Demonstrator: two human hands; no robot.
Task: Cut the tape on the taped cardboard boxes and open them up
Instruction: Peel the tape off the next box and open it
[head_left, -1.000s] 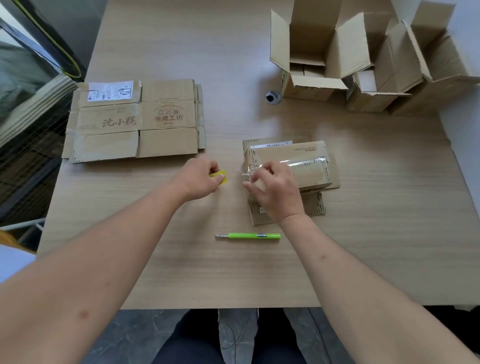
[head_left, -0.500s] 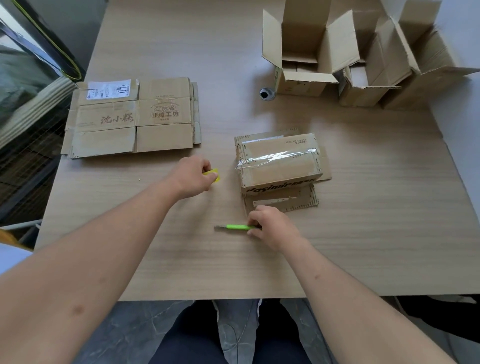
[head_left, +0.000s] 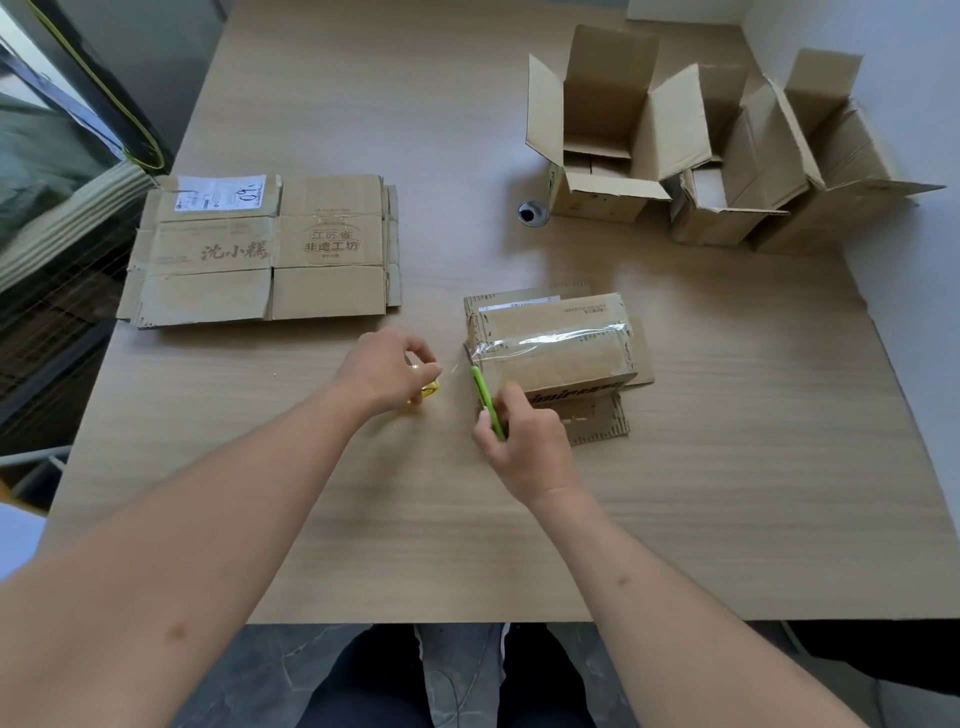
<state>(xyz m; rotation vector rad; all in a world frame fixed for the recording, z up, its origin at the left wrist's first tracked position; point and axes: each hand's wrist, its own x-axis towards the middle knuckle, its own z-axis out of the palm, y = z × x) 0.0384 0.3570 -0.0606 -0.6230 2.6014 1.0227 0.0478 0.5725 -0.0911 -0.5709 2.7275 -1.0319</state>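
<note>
Since your right hand (head_left: 524, 441) grips the green cutter (head_left: 487, 400) at the taped box (head_left: 553, 345) in mid-frame while your left hand (head_left: 387, 371) pinches a yellow scrap (head_left: 428, 388), the unbraced box could slide and the blade skip

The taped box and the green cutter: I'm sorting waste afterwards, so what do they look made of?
Taped box: brown corrugated cardboard, matte, sealed with glossy clear plastic tape that glints and wrinkles. Green cutter, gripped by the right hand: probably smooth plastic, judging by its bright uniform colour; its blade is not discernible.
</note>
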